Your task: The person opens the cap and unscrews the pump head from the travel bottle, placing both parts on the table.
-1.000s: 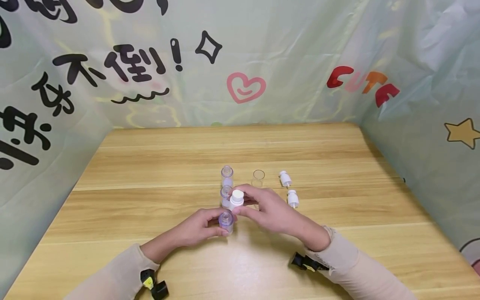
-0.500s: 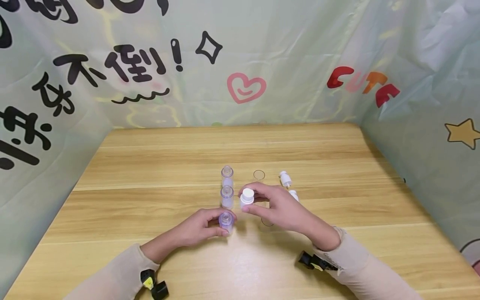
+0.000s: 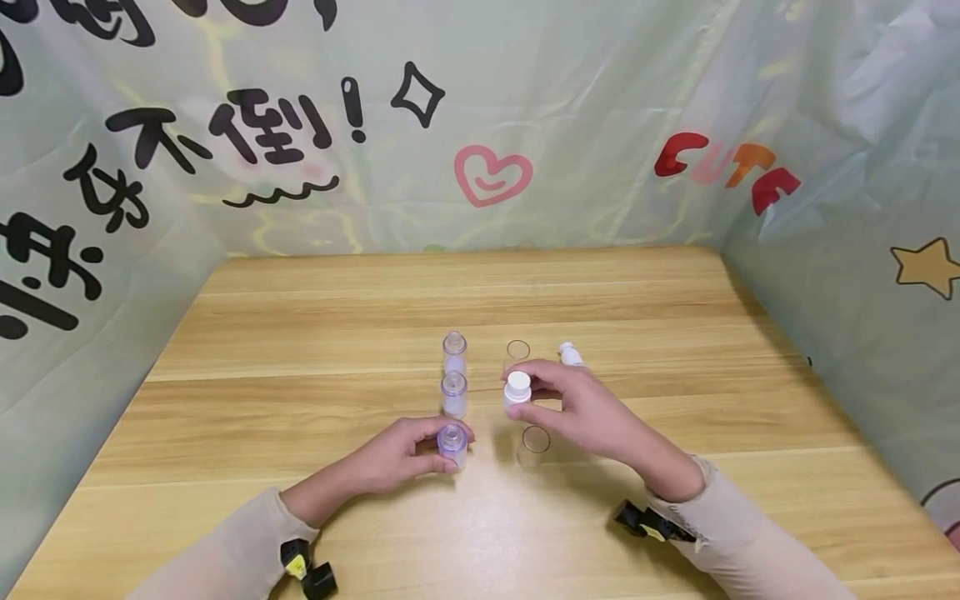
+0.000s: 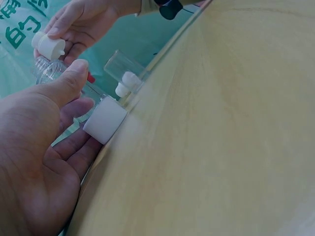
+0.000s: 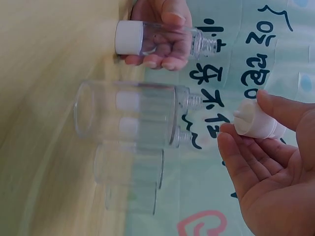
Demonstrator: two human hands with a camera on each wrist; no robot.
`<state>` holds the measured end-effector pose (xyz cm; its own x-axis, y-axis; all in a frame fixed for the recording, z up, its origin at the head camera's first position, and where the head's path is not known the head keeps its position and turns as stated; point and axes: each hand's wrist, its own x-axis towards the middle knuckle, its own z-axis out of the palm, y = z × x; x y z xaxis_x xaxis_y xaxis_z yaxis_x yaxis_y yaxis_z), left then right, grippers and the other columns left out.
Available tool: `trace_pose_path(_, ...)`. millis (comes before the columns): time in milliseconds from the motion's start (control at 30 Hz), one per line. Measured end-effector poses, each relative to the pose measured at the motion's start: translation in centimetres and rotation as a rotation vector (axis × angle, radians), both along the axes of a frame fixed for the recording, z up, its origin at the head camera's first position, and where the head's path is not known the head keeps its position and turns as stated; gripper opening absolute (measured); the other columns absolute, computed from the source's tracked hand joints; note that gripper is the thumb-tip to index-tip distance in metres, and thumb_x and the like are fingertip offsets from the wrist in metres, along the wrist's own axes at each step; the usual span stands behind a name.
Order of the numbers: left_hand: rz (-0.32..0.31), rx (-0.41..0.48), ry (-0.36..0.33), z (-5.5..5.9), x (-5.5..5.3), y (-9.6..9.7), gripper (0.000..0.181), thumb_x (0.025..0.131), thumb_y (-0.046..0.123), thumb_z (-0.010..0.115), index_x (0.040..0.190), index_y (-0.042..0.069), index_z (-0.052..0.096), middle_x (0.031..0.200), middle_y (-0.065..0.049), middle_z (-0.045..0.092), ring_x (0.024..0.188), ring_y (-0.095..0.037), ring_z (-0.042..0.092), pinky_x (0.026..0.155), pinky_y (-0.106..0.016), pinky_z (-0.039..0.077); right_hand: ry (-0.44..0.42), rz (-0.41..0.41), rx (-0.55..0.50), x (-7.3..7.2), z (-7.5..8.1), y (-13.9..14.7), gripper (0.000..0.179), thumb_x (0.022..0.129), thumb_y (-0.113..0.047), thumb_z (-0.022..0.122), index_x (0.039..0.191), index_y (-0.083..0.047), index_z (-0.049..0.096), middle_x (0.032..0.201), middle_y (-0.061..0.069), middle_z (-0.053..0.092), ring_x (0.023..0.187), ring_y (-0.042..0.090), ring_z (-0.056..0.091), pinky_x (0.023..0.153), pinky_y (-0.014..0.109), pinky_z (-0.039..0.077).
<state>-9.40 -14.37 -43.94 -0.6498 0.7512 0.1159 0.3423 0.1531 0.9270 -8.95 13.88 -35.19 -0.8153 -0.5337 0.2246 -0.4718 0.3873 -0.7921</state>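
Observation:
My left hand (image 3: 393,457) holds the nearest clear, purple-tinted bottle (image 3: 452,446) upright on the table, thumb on one side and fingers round the other. A white base (image 5: 129,37) and a bare threaded neck (image 5: 207,45) show on this bottle in the right wrist view. To its right and raised off the table, my right hand (image 3: 588,412) pinches a white pump top (image 3: 517,392) between thumb and fingers. The pump top is apart from the bottle. Two similar bottles, a middle one (image 3: 453,395) and a far one (image 3: 454,353), stand in line behind the held one.
Clear open-topped covers stand right of the bottles: a near one (image 3: 536,440), a far one (image 3: 517,350), and a middle one (image 5: 129,164) hidden by my right hand in the head view. Another white pump top (image 3: 570,354) lies beyond that hand. Printed sheeting (image 3: 585,125) surrounds the table (image 3: 300,333).
My right hand has moved right with the white pump top, away from the bottles, uncovering the middle bottle and near cover and hiding one loose pump top. The left hand has stayed on its bottle.

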Motion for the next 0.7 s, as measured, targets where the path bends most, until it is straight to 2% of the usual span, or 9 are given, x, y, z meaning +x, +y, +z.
trace_pose_path(200, -0.004, 0.002, 0.022, -0.1, 0.0, 0.0, 0.035, 0.091, 0.02, 0.07, 0.123, 0.01, 0.061, 0.112, -0.007, 0.067, 0.107, -0.016, 0.063, 0.098, -0.031, 0.05, -0.004, -0.037, 0.004, 0.1, 0.1, 1.3, 0.04, 0.088, -0.021, 0.076, 0.125, -0.016, 0.061, 0.108, -0.005, 0.067, 0.097, 0.012, 0.065, 0.089, 0.034, 0.055)
trace_pose_path(500, 0.004, -0.001, 0.006, -0.1, 0.1, 0.0, 0.036, 0.091, 0.022, 0.07, 0.125, 0.011, 0.061, 0.116, -0.007, 0.066, 0.11, -0.016, 0.062, 0.099, -0.031, 0.048, -0.031, -0.08, 0.055, 0.0, -0.1, 3.0, 0.029, 0.089, -0.023, 0.075, 0.113, -0.016, 0.062, 0.098, -0.006, 0.066, 0.095, 0.011, 0.066, 0.085, 0.032, 0.056)
trace_pose_path(700, 0.004, 0.003, 0.011, 0.0, 0.1, 0.1, 0.037, 0.091, 0.021, 0.07, 0.125, 0.01, 0.061, 0.116, -0.009, 0.066, 0.11, -0.016, 0.062, 0.099, -0.031, 0.049, -0.031, -0.113, 0.109, 0.1, -0.1, 4.1, 0.029, 0.09, -0.025, 0.074, 0.114, -0.015, 0.062, 0.098, -0.007, 0.066, 0.096, 0.012, 0.066, 0.084, 0.035, 0.056)
